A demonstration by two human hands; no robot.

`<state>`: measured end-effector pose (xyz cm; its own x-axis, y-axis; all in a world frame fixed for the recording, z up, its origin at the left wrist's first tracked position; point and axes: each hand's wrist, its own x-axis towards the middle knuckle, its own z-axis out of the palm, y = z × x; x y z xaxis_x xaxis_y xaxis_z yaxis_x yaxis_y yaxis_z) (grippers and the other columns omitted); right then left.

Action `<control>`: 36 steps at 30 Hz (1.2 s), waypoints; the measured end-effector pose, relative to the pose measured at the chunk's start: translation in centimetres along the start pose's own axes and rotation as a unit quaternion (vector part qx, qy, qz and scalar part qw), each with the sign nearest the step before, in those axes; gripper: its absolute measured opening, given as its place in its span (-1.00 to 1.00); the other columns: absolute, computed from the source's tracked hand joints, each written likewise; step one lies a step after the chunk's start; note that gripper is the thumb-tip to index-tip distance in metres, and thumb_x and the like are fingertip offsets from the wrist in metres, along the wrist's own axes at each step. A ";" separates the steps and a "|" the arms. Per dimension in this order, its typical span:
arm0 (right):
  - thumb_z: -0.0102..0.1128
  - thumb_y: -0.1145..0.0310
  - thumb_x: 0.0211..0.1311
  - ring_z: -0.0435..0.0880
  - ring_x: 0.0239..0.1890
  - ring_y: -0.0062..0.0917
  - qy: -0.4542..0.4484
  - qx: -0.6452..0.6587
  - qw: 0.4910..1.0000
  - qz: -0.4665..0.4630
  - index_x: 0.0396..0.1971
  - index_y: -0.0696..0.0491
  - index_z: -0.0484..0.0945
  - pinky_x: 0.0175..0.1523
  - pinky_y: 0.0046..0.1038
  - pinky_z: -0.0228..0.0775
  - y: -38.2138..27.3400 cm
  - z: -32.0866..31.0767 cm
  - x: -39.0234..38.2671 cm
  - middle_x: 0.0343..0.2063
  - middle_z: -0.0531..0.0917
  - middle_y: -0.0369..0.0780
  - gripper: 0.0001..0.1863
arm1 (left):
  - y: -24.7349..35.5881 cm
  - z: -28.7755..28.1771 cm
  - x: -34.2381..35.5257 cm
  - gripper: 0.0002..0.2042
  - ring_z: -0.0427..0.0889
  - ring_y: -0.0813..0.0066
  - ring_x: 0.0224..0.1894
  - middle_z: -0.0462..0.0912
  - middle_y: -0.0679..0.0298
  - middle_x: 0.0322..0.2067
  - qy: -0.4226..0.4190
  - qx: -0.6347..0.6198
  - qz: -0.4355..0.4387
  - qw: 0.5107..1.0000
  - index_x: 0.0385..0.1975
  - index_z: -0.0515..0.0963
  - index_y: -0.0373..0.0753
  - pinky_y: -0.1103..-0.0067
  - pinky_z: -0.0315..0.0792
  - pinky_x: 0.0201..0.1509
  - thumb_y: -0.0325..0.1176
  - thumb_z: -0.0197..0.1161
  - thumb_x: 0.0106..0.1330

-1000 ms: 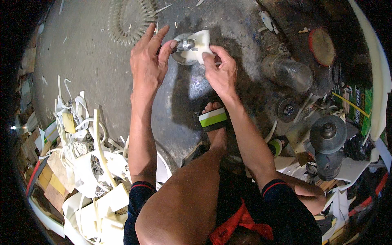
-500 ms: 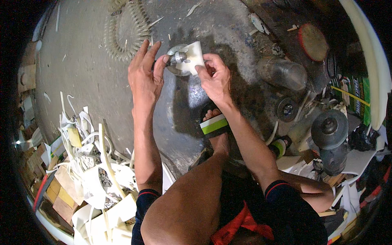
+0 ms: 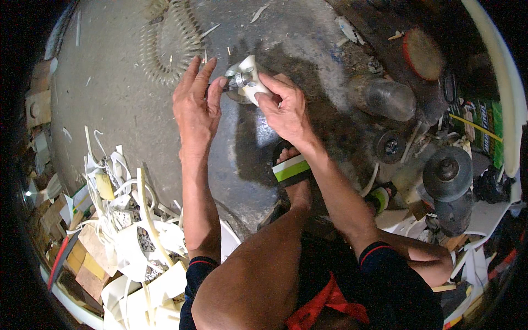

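My left hand (image 3: pixel 197 113) grips the dark end of a small tool with a silver ribbed collar (image 3: pixel 238 80), between thumb and forefinger, its other fingers stretched out. What tool it is I cannot tell. My right hand (image 3: pixel 285 107) pinches the right edge of a white foam-like piece (image 3: pixel 250 82), thumb nearest me. The piece stands tilted against the silver end of the tool, at or very near touching. Part of a round greyish thing (image 3: pixel 237 98) shows behind the tool and below it; its kind is unclear.
A coiled clear hose (image 3: pixel 147 52) lies on the grey floor at far left. White offcuts (image 3: pixel 146 236) pile up near left. At right are a clear plastic bottle (image 3: pixel 390 99), a red-rimmed round disc (image 3: pixel 422 55) and a grey round-topped object (image 3: pixel 448 173). My sandalled foot (image 3: pixel 291 168) is below my hands.
The white piece has turned more edge-on and shifted a little left against the tool. My right hand has moved slightly left with it; my left hand has hardly moved.
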<state>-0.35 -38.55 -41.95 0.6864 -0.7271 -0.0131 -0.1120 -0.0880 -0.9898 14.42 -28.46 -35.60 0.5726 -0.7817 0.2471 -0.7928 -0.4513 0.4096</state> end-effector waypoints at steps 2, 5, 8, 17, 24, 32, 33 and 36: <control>0.20 0.56 0.16 0.54 -0.37 -0.64 -0.022 0.012 1.000 0.001 0.05 0.25 0.57 -0.29 -0.58 0.40 -0.1 -0.3 0.0 -0.32 0.60 -0.20 -0.60 | 0.0 0.0 0.0 -0.64 0.53 -0.10 0.17 0.52 -0.15 0.14 -0.001 0.007 0.006 1.000 0.07 0.59 -0.19 0.21 0.38 0.22 -0.16 0.20 0.38; 0.07 0.57 0.20 0.58 -0.33 -0.56 -0.041 0.037 0.997 -0.046 0.03 0.27 0.56 -0.24 -0.54 0.43 0.1 -0.9 0.3 -0.29 0.61 -0.15 -0.62 | 0.1 -0.1 0.0 -0.65 0.53 -0.10 0.17 0.52 -0.14 0.14 -0.002 0.014 0.009 1.000 0.08 0.59 -0.19 0.21 0.37 0.23 -0.17 0.20 0.39; -0.02 0.59 0.20 0.62 -0.32 -0.45 -0.054 0.020 0.993 -0.106 0.00 0.29 0.57 -0.22 -0.49 0.45 0.3 -1.5 1.1 -0.28 0.63 -0.09 -0.63 | 0.2 -0.2 -0.1 -0.64 0.52 -0.09 0.17 0.52 -0.14 0.14 -0.007 0.021 0.006 1.000 0.09 0.58 -0.18 0.21 0.35 0.24 -0.17 0.20 0.38; -0.01 0.62 0.12 0.63 -0.33 -0.32 -0.085 -0.037 0.984 -0.149 -0.06 0.31 0.59 -0.22 -0.42 0.47 -0.8 -2.5 2.1 -0.32 0.63 -0.03 -0.63 | 0.5 -0.2 0.0 -0.64 0.50 -0.04 0.20 0.50 -0.12 0.16 -0.020 0.035 -0.004 0.999 0.10 0.58 -0.16 0.22 0.33 0.26 -0.16 0.20 0.38; -0.05 0.60 0.21 0.58 -0.35 -0.50 -0.127 0.007 0.987 -0.096 -0.03 0.30 0.59 -0.23 -0.51 0.41 -0.6 -3.2 2.4 -0.33 0.63 -0.12 -0.64 | 0.3 -0.1 0.0 -0.64 0.50 -0.05 0.20 0.50 -0.13 0.16 -0.019 0.040 0.000 0.999 0.09 0.59 -0.16 0.21 0.34 0.25 -0.14 0.18 0.40; 0.13 0.51 0.32 0.47 -0.41 -0.69 -0.164 0.298 0.932 0.126 -0.02 0.20 0.63 -0.32 -0.62 0.30 0.9 -3.1 2.8 -0.35 0.63 -0.28 -0.73 | 0.2 0.0 -0.1 -0.63 0.49 -0.06 0.21 0.49 -0.12 0.18 -0.018 0.045 0.002 0.999 0.10 0.59 -0.16 0.20 0.33 0.27 -0.11 0.15 0.41; 0.18 0.49 0.33 0.46 -0.42 -0.69 -0.149 0.348 0.910 0.170 -0.02 0.19 0.64 -0.33 -0.62 0.30 1.0 -2.7 2.7 -0.36 0.63 -0.30 -0.74 | 0.2 0.0 -0.1 -0.63 0.49 -0.06 0.21 0.49 -0.12 0.18 -0.017 0.043 0.003 0.999 0.10 0.59 -0.16 0.20 0.32 0.27 -0.11 0.15 0.41; 0.32 0.42 0.24 0.43 -0.49 -0.78 -0.131 0.417 0.880 0.187 -0.06 0.14 0.66 -0.45 -0.70 0.22 1.3 -1.9 2.6 -0.39 0.65 -0.34 -0.73 | 0.1 0.0 0.0 -0.63 0.49 -0.06 0.21 0.50 -0.12 0.17 -0.012 0.041 0.009 0.999 0.09 0.59 -0.16 0.20 0.33 0.27 -0.11 0.17 0.41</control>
<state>-0.12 -41.85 -42.97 0.8680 -0.4074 -0.2839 0.1257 0.7334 -0.6681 14.29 -28.52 -35.58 0.5539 -0.7995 0.2323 -0.8177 -0.4700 0.3322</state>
